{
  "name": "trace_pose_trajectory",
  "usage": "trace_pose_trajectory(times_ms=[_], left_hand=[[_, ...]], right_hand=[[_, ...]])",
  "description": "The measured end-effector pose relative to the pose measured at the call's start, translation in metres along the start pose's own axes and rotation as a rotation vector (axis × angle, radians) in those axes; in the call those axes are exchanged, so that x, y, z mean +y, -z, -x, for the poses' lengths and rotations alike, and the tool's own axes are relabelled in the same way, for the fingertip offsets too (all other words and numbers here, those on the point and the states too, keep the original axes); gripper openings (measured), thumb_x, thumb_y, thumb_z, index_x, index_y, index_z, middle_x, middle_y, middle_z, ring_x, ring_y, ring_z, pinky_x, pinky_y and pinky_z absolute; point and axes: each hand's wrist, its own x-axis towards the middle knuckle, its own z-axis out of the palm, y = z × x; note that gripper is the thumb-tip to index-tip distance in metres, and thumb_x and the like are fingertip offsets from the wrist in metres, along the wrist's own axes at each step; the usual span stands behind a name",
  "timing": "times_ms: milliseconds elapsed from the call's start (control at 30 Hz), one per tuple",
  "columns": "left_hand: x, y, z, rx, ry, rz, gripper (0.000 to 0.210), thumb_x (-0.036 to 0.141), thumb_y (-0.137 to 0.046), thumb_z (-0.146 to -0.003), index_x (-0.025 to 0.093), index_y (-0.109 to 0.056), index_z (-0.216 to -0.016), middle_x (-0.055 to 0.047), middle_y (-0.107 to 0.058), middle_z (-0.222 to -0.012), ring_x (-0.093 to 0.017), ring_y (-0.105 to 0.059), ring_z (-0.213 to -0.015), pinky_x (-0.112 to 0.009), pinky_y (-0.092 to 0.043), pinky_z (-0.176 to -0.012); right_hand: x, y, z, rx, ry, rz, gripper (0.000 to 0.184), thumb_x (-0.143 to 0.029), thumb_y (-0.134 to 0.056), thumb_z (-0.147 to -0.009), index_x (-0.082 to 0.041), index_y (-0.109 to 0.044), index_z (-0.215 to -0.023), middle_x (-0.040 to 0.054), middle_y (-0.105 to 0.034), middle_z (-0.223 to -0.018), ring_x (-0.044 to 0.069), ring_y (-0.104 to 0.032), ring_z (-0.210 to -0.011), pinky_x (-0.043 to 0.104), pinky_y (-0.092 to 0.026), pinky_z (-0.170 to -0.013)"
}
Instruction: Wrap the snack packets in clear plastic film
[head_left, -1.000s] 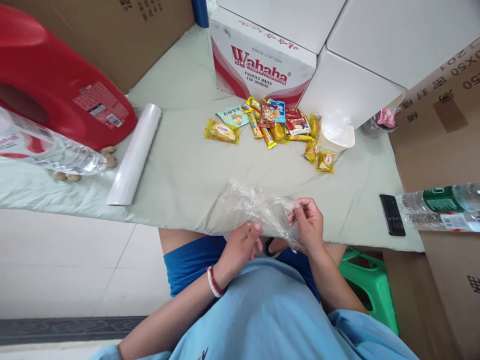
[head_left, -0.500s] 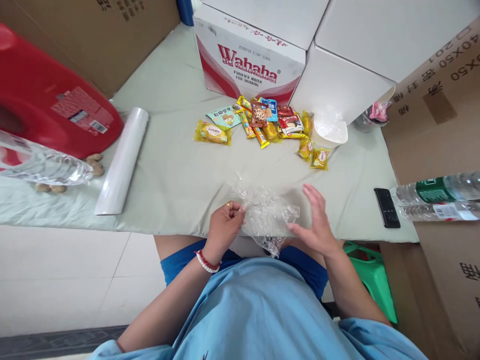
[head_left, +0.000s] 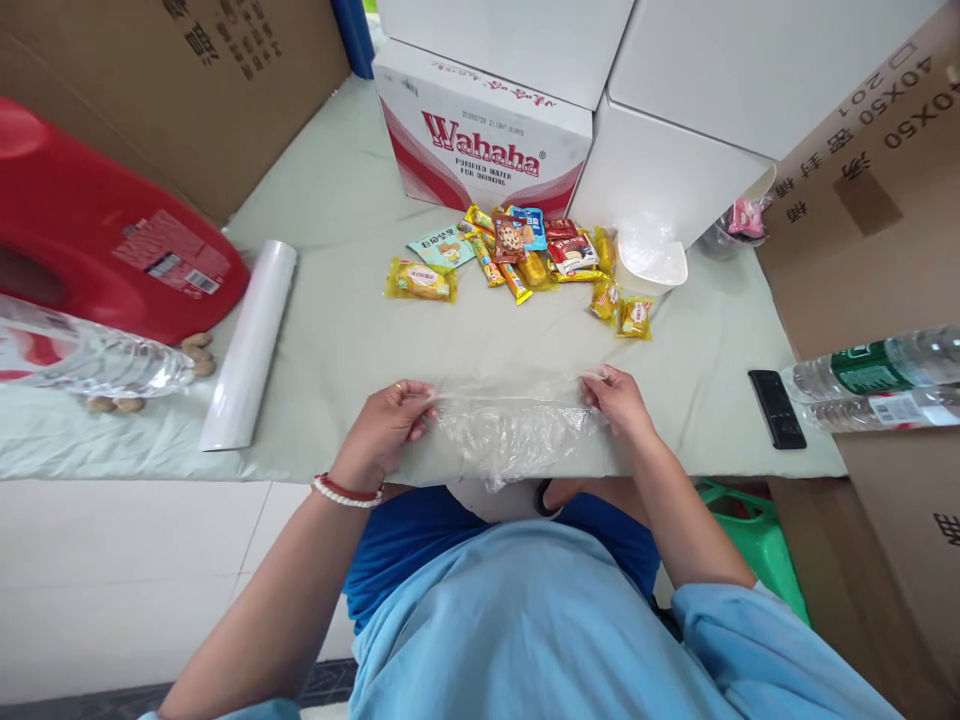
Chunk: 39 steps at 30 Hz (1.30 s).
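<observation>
Pale green cloth (head_left: 337, 330) covers the work surface, bordered by cartons. At far left, a red jug (head_left: 97, 240) and a clear bottle (head_left: 82, 355) are cropped by the frame edge; a white film roll (head_left: 249, 345) lies beside them. Near the front edge, a clear plastic bag (head_left: 514, 428) is stretched flat, pinched by the left hand (head_left: 386, 428) and right hand (head_left: 619, 400); its outline is barely discernible. Snack packets (head_left: 525, 260) are piled behind it. A black remote (head_left: 777, 408) and bottles (head_left: 874, 385), partly cut off, are seen at right.

Bare cloth (head_left: 352, 330) lies open ahead; snack packets (head_left: 525, 260) and film roll (head_left: 250, 345) flank it.
</observation>
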Motion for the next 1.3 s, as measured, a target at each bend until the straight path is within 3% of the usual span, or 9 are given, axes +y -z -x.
trace_pose_trajectory(times_ms=[167,233,367,600,867,1000,1100,1200,1300], left_hand=[[0.013,-0.01,0.038,0.564,-0.419,-0.313,0.018,0.033,-0.068,-0.085,0.02,-0.064,-0.098,0.002,-0.062,-0.077,-0.014,-0.056,-0.064,-0.027,-0.044,-0.061],[0.011,-0.029,0.068,0.497,-0.675,-0.486,0.01,0.029,-0.062,-0.094,0.022,-0.067,-0.098,0.002,-0.064,-0.077,-0.014,-0.057,-0.064,-0.029,-0.045,-0.064],[-0.003,-0.075,0.09,0.082,-1.072,-0.783,0.019,0.013,-0.052,-0.095,0.02,-0.07,-0.099,-0.004,-0.069,-0.082,-0.02,-0.064,-0.079,-0.033,-0.05,-0.071],[-0.006,-0.095,0.0,0.194,-0.799,-1.132,0.029,0.027,-0.049,-0.103,0.015,-0.075,-0.109,-0.018,-0.072,-0.126,-0.036,-0.059,-0.131,-0.055,-0.047,-0.107],[-0.009,-0.081,-0.032,-0.018,-0.732,-1.337,0.061,0.052,-0.034,-0.108,0.024,-0.045,-0.161,-0.014,-0.028,-0.176,-0.035,-0.022,-0.164,-0.07,-0.01,-0.129],[-0.011,-0.077,-0.033,-0.05,-0.734,-1.387,0.068,0.06,-0.033,-0.106,0.025,-0.039,-0.165,-0.015,-0.021,-0.177,-0.038,-0.016,-0.165,-0.076,-0.005,-0.126],[-0.011,-0.077,-0.033,-0.048,-0.745,-1.407,0.07,0.062,-0.033,-0.106,0.024,-0.039,-0.165,-0.016,-0.02,-0.177,-0.038,-0.015,-0.165,-0.076,-0.004,-0.126],[-0.013,-0.077,-0.034,-0.041,-0.762,-1.414,0.07,0.063,-0.033,-0.106,0.025,-0.04,-0.165,-0.016,-0.019,-0.178,-0.038,-0.015,-0.165,-0.076,-0.005,-0.126],[-0.013,-0.076,-0.034,-0.037,-0.778,-1.414,0.069,0.064,-0.032,-0.107,0.027,-0.039,-0.165,-0.016,-0.02,-0.177,-0.039,-0.017,-0.165,-0.077,-0.008,-0.126]], right_hand=[[0.005,-0.002,0.007,0.045,-0.063,0.067,0.028,-0.047,-0.065,-0.08,-0.023,-0.055,-0.068,-0.0035,-0.055,-0.054,0.012,-0.046,-0.046,0.024,-0.032,-0.044],[0.005,-0.006,0.007,0.047,-0.075,0.055,0.028,-0.047,-0.064,-0.081,-0.024,-0.054,-0.069,-0.0036,-0.054,-0.053,0.012,-0.048,-0.047,0.024,-0.035,-0.046],[0.003,-0.012,0.005,0.029,-0.061,0.04,0.029,-0.05,-0.063,-0.082,-0.024,-0.054,-0.071,-0.0032,-0.056,-0.055,0.013,-0.05,-0.048,0.025,-0.039,-0.047],[0.009,0.005,0.011,-0.05,-0.012,0.098,0.032,-0.053,-0.069,-0.078,-0.022,-0.062,-0.077,-0.0041,-0.058,-0.056,0.012,-0.048,-0.049,0.024,-0.039,-0.048],[0.028,0.052,0.027,-0.114,-0.112,0.086,0.044,-0.06,-0.077,-0.075,-0.02,-0.066,-0.086,-0.0029,-0.059,-0.062,0.012,-0.05,-0.049,0.026,-0.041,-0.048],[0.02,0.051,0.028,-0.056,0.273,0.487,0.064,-0.054,-0.084,-0.075,-0.021,-0.068,-0.128,0.0105,-0.073,-0.109,0.026,-0.067,-0.093,0.043,-0.057,-0.084],[0.006,0.026,0.024,-0.154,0.597,0.735,0.087,-0.046,-0.091,-0.073,-0.026,-0.057,-0.151,0.0153,-0.057,-0.151,0.037,-0.052,-0.132,0.056,-0.047,-0.11],[-0.002,-0.001,0.008,-0.209,0.69,0.735,0.054,-0.043,-0.079,-0.087,-0.025,-0.068,-0.136,0.0134,-0.067,-0.136,0.034,-0.057,-0.122,0.052,-0.047,-0.107],[-0.002,-0.004,-0.021,-0.037,0.523,0.534,0.024,-0.038,-0.058,-0.099,-0.02,-0.075,-0.102,0.0075,-0.073,-0.095,0.024,-0.064,-0.093,0.039,-0.051,-0.092]])
